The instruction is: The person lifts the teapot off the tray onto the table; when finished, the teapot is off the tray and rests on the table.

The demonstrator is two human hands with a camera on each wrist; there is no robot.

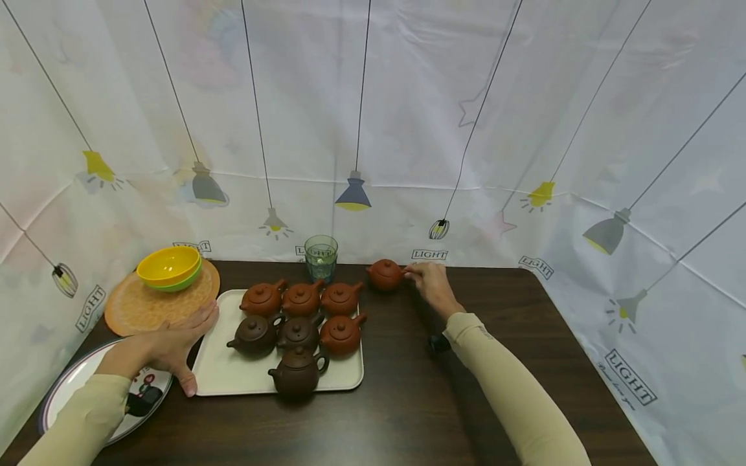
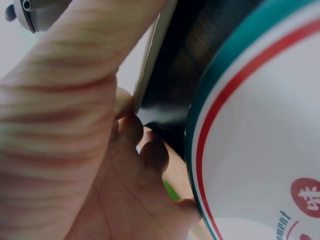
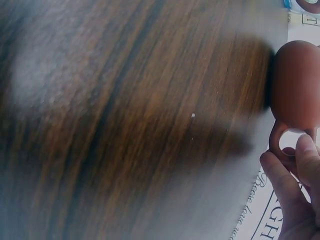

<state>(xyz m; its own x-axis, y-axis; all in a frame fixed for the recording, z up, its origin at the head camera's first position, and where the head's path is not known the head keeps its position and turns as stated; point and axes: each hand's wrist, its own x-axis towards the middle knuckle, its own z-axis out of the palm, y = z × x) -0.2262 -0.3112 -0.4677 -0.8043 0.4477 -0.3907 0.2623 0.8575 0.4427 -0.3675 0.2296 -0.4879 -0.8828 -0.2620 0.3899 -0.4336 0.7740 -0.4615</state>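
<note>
At the back of the table, my right hand point(image 1: 434, 288) pinches the handle of a reddish-brown teapot point(image 1: 384, 275). In the right wrist view, thumb and fingers point(image 3: 282, 180) meet at its looped handle; whether the base touches the table I cannot tell. My left hand point(image 1: 177, 346) lies spread along the left edge of a cream tray point(image 1: 221, 375), thumb by the front corner, fingertips point(image 2: 131, 129) against the rim. On the tray stand several reddish-brown teapots point(image 1: 340, 336) and three dark brown teapots point(image 1: 298, 373), the foremost at the front rim.
Behind the tray stands a green-tinted glass point(image 1: 321, 259). Yellow and green bowls point(image 1: 169, 266) sit stacked on a round orange-tan mat point(image 1: 131, 307) at the back left. A large printed plate point(image 1: 67, 395) lies under the left forearm. A patterned cloth point(image 1: 396, 129) hangs behind the table.
</note>
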